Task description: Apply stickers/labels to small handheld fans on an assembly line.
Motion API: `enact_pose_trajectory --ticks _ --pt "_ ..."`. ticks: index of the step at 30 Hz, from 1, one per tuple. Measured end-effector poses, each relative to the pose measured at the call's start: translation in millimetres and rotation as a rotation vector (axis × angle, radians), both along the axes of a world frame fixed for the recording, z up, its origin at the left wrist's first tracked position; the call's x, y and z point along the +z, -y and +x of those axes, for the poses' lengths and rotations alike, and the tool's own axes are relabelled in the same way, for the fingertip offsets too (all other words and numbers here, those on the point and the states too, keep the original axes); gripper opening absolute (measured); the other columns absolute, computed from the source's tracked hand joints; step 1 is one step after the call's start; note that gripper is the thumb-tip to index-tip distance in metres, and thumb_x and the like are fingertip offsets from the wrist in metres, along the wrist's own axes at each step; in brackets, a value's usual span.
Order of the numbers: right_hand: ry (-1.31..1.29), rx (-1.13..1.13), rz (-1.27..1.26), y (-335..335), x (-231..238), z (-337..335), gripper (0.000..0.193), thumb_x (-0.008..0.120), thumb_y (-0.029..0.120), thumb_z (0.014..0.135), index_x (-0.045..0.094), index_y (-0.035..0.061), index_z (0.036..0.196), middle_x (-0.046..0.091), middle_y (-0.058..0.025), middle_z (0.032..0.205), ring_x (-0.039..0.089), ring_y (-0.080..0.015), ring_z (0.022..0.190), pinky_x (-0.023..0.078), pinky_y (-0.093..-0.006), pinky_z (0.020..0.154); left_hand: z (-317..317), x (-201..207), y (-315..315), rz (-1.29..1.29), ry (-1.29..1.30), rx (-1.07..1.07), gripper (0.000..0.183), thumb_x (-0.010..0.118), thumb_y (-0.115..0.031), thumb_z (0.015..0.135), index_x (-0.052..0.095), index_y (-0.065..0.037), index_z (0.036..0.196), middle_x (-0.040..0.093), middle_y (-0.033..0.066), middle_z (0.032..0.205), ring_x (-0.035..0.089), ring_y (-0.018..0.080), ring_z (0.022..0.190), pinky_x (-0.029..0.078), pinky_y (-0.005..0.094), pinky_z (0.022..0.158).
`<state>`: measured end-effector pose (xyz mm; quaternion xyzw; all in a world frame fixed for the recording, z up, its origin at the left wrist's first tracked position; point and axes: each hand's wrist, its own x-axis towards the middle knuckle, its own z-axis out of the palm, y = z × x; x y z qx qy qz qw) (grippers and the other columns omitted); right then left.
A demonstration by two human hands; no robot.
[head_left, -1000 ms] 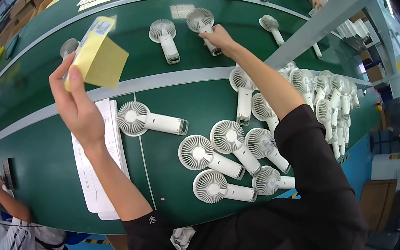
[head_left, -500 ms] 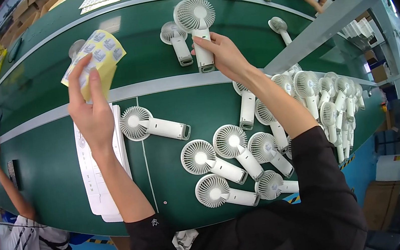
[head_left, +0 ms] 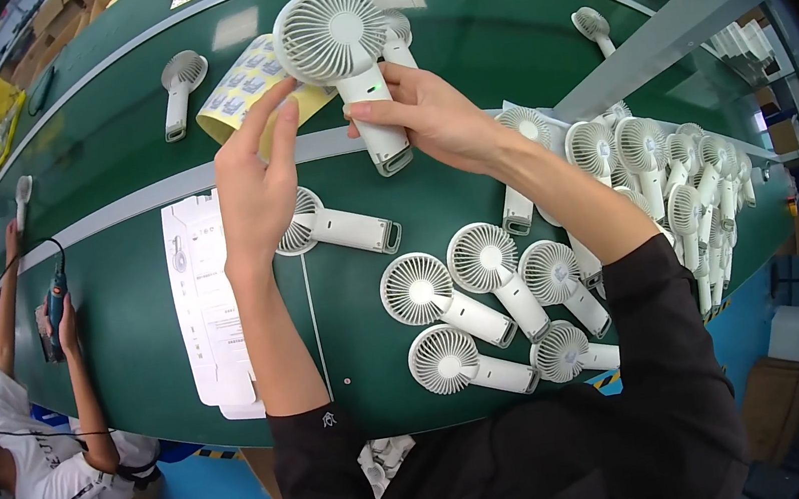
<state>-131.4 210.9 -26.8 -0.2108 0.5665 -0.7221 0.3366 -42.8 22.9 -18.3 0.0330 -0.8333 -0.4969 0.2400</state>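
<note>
My right hand (head_left: 448, 122) grips a white handheld fan (head_left: 331, 34) by its handle, thumb across the front. The fan stands nearly upright, tilted a little, with a small green light showing on the handle. My left hand (head_left: 256, 193) pinches a yellow-backed sheet of stickers (head_left: 234, 100); the sheet curves behind my fingers and partly behind the fan head. Below the hands, a single fan (head_left: 352, 230) lies on the green table, its head partly covered by my left hand. Another fan (head_left: 398, 33) lies behind the held one, partly hidden.
Flat white cartons (head_left: 213, 325) lie left of my left forearm. Several loose fans (head_left: 466, 291) lie in front of me, and a dense group of fans (head_left: 683, 182) lies at the right. A grey metal post (head_left: 654, 34) slants at the right. At left, a co-worker (head_left: 62, 445) holds a power screwdriver (head_left: 56, 305).
My right hand has brought the fan left and nearer, beside the sticker sheet. My left hand has moved right with the sheet. The co-worker at left now holds a power screwdriver.
</note>
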Motion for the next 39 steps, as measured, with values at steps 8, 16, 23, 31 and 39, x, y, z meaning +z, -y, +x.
enact_pose_trajectory --ticks 8,16,23,31,39 --pt "-0.027 0.054 0.031 1 -5 3 0.050 0.070 0.023 0.094 0.046 -0.0002 0.133 0.063 -0.0068 0.113 0.063 -0.0131 0.102 0.049 -0.0298 0.090 0 -5 8 -0.055 -0.073 0.019 0.027 0.055 -0.015 0.101 0.068 -0.005 0.124 0.073 0.0151 0.103 0.066 0.0177 0.088 0.051 0.0296 0.082" --pt "-0.012 0.027 0.024 1 -11 0 0.050 0.071 0.023 0.094 0.046 -0.0001 0.131 0.062 -0.0067 0.113 0.063 -0.0134 0.102 0.049 -0.0303 0.091 1 -7 18 -0.045 -0.084 0.066 0.027 0.055 -0.015 0.102 0.068 -0.008 0.125 0.072 0.0137 0.109 0.061 0.0155 0.089 0.050 0.0295 0.081" --pt "-0.027 0.028 0.044 -2 -14 -3 0.051 0.071 0.022 0.093 0.046 0.0002 0.132 0.061 -0.0065 0.113 0.063 -0.0141 0.102 0.049 -0.0310 0.092 2 -4 19 -0.048 0.005 0.105 0.029 0.056 -0.015 0.102 0.066 -0.008 0.127 0.071 0.0149 0.111 0.064 0.0183 0.095 0.050 0.0299 0.085" --pt "-0.183 -0.008 0.575 -14 -43 17 0.049 0.074 0.032 0.090 0.059 -0.0035 0.120 0.068 -0.0093 0.110 0.065 -0.0153 0.097 0.050 -0.0292 0.089 9 -1 26 0.052 -0.044 0.049 0.033 0.058 -0.013 0.099 0.061 -0.006 0.131 0.068 0.0185 0.121 0.064 0.0228 0.107 0.050 0.0318 0.091" --pt "-0.757 0.120 0.985 -22 -39 33 0.037 0.075 0.033 0.088 0.068 -0.0023 0.097 0.066 -0.0120 0.076 0.064 -0.0155 0.071 0.050 -0.0319 0.064 9 2 27 0.077 -0.045 -0.087 0.035 0.073 -0.011 0.089 0.066 -0.006 0.122 0.072 0.0137 0.111 0.069 0.0180 0.098 0.053 0.0293 0.085"
